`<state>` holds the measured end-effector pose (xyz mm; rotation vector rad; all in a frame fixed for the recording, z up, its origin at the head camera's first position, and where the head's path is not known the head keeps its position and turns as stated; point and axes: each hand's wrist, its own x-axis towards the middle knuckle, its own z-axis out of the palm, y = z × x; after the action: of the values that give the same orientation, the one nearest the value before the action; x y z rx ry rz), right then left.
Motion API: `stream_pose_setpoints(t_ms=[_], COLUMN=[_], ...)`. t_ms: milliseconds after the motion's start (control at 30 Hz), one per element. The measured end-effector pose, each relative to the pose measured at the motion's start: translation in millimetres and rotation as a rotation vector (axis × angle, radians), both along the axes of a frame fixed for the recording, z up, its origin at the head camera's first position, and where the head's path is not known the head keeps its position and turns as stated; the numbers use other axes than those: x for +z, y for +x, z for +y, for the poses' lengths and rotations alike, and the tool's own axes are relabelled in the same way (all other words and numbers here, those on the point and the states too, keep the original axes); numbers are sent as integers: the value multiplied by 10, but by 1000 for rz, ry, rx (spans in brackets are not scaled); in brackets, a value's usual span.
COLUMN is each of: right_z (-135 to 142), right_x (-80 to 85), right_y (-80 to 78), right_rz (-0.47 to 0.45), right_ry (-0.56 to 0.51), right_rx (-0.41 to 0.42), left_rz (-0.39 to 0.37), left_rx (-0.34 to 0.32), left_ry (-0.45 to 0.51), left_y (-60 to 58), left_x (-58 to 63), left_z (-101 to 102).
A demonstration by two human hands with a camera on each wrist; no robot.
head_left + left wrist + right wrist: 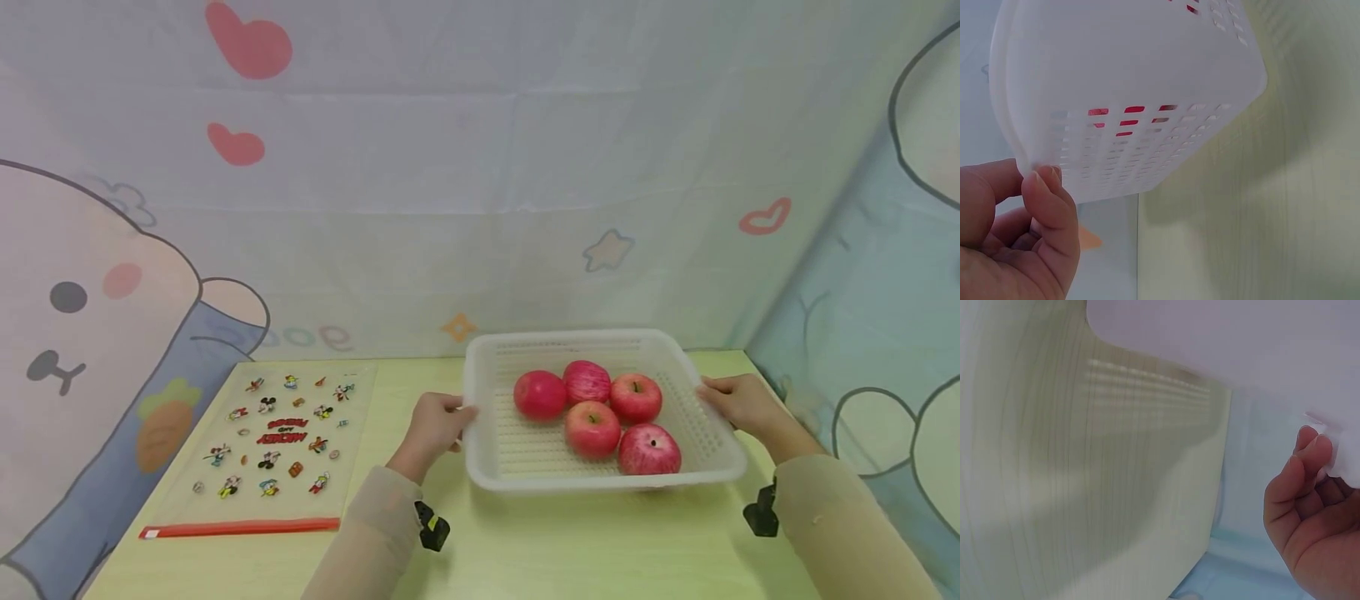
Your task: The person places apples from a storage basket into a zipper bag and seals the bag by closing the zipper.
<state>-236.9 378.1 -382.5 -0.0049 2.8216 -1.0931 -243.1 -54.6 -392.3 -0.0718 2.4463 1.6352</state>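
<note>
A white plastic basket point(600, 483) with slotted sides is held at both short ends, above the pale wooden table. Several red apples point(592, 430) lie together in it, toward its middle and right; one shows its stem upward. My left hand point(437, 429) pinches the rim at the left end, with thumb and fingertips on the edge. At the opposite end my right hand point(742, 404) grips the rim, fingertips curled under it in the right wrist view. Through the slots of the basket wall point(1129, 56), bits of red show in the left wrist view.
A clear zip bag point(277, 450) with cartoon prints and a red slider strip lies flat on the table point(600, 550) at left. Behind the table hangs a printed cloth point(480, 167). The basket's shadow point(1147, 487) falls on the tabletop.
</note>
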Motion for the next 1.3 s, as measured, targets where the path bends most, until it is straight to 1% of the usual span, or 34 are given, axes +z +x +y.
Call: stream_pose_setpoints(t_ms=[200, 467, 567, 767, 1000, 1133, 1300], right_z=[-40, -93, -111, -131, -112, -113, -126], right_x=[-17, -37, -34, -38, -84, -67, -42], right_y=[-6, -9, -5, -7, -25, -11, 6], right_rz=[-7, -8, -5, -11, -2, -1, -4], right_ry=[-26, -29, -32, -46, -48, -49, -64], right_rx=[-9, -16, -18, -19, -18, -13, -19], left_rz=[-6, 9, 12, 1, 2, 6, -11], left_rx=[13, 18, 17, 19, 28, 28, 28], left_ry=[-10, -13, -17, -16, -11, -11, 7], left_y=[-11, -12, -14, -11, -8, 13, 29], left_x=[6, -41, -40, -10, -4, 21, 61], left_z=[-41, -94, -112, -144, -147, -152, -158])
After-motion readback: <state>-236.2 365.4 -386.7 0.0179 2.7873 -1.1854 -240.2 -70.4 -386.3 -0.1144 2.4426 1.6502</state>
